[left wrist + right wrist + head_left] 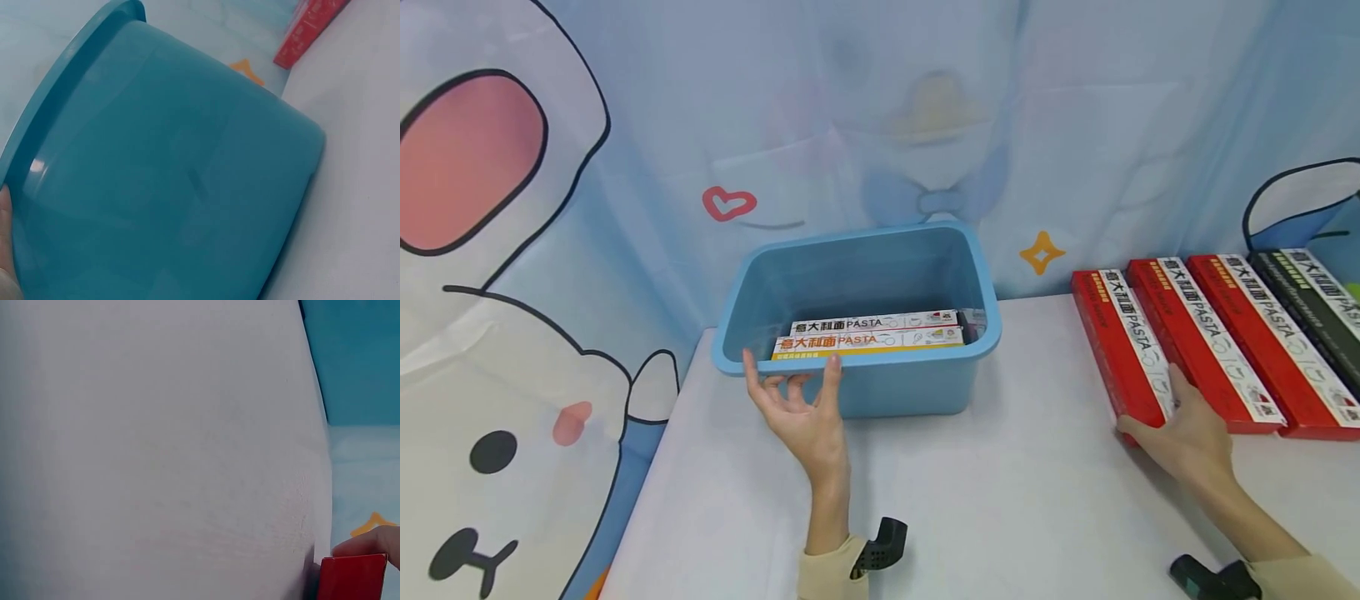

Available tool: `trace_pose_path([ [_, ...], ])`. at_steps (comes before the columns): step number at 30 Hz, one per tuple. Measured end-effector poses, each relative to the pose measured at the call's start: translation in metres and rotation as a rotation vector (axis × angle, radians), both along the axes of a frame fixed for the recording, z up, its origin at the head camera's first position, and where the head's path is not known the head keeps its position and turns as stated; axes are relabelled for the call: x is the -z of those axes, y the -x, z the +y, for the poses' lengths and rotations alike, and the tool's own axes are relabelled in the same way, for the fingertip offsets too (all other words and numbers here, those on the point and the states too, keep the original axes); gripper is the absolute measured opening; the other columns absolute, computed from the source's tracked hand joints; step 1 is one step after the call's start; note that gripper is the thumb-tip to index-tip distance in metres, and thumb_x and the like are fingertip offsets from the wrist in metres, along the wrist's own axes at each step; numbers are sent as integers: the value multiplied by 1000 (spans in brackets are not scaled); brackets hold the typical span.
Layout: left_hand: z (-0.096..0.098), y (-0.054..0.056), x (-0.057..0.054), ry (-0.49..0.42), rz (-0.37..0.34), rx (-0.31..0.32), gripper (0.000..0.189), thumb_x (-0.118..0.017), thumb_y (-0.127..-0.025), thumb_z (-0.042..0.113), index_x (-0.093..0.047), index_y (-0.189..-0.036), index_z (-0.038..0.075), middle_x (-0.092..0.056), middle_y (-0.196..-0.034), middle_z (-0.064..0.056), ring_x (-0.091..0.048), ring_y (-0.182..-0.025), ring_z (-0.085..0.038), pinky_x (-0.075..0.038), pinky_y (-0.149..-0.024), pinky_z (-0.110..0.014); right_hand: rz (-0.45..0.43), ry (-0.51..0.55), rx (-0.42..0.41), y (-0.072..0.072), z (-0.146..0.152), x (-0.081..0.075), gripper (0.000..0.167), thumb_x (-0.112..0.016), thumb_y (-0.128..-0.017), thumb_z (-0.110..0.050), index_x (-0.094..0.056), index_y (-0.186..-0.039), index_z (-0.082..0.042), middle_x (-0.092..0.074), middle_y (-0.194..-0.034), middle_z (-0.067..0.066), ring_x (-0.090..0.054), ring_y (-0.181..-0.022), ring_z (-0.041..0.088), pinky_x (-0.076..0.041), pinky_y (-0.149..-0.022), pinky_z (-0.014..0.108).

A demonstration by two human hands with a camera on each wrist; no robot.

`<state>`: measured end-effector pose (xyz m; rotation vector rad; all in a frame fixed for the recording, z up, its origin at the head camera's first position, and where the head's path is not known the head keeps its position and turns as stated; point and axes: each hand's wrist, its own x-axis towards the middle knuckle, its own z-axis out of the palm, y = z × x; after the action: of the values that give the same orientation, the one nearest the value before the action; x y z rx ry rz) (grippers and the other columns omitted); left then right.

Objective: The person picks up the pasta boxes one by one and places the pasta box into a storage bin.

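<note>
A blue plastic bin (898,392) stands on the table with two pasta boxes (868,340) showing inside, one orange-and-white. At its front rim is my left hand (805,421), fingertips on the lip and middle fingers bent beneath it. The left wrist view has the bin's side (175,156) filling most of the picture, with part of that hand (6,237) by the rim. My right hand (1191,433) grips the near end of the leftmost red pasta box (1112,350), thumb on its left side. In the right wrist view, the red box end (353,578) shows beside a finger (369,544).
Right of the gripped box lie two more red pasta boxes (1198,342) (1262,342) and a black one (1311,300), side by side. A printed cloth (850,125) hangs behind the white table (1000,500) and along its left side.
</note>
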<state>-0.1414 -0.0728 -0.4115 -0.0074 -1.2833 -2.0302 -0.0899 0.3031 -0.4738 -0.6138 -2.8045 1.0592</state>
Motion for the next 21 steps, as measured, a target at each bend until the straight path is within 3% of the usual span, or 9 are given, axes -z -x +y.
trace_pose_path([
  [8,1,0,-1,-4,4,7,107,-81,-85,-7,-16,-167,11,-42,-113,-6,-55,-98,-22,-65,-82,-37,49,-36,-21,-16,-4,-14,110,-80,-89,-15,-1,-163,5,-25,-150,44,-25,-136,61,-46,-93,80],
  [17,0,0,-2,13,4,0,107,-81,-85,-6,-15,-167,8,-42,-112,-6,-55,-98,-22,-64,-83,-36,216,-114,-59,-25,-20,-60,110,-83,-84,-10,-10,-166,-1,-32,-149,43,-31,-130,58,-52,-83,77],
  [19,0,0,-1,14,1,-2,106,-81,-85,-6,-15,-167,9,-43,-113,-5,-55,-98,-22,-64,-83,-35,246,-114,-67,-27,-24,-71,109,-83,-84,-8,-12,-166,-4,-32,-150,42,-31,-133,57,-64,-74,53],
  [21,0,0,0,13,0,-3,106,-81,-85,-6,-15,-167,9,-43,-112,-5,-55,-98,-22,-64,-83,-35,284,-103,-79,-28,-30,-80,108,-83,-84,-7,-13,-168,-8,-33,-152,41,-31,-136,55,-57,-66,21],
])
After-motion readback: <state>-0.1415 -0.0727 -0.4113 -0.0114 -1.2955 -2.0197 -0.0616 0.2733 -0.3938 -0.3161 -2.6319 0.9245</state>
